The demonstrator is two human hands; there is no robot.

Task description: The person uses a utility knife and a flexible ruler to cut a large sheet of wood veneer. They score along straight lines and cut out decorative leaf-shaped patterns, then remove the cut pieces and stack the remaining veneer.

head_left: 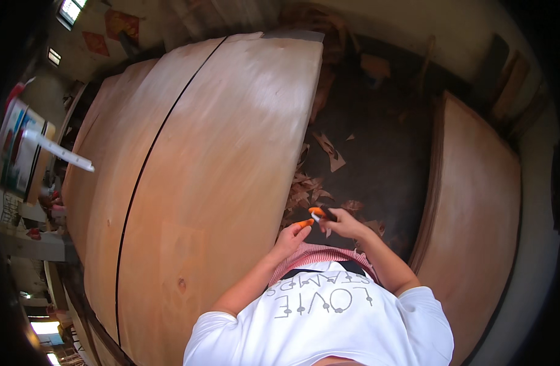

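Note:
My left hand [288,239] is closed, fingertips drawn together, beside the right edge of the large wood sheet stack [231,158]. Bright orange shows at its fingertips; whether this is a held piece or a finger covering, I cannot tell. Just to its right, my right hand [348,226] is closed around a small black-handled tool [330,214] with a pale, blade-like end pointing toward the left hand. More orange shows at these fingers. Both hands are in front of my waist, close together but apart. The exact kind of tool is too small to make out.
Torn thin veneer scraps [304,190] litter the dark floor [377,152] between the stacks. A second stack of wood sheets [475,201] stands on the right. A dark line [161,125] runs along the large stack's top. A white strip-shaped object [63,152] juts in at left.

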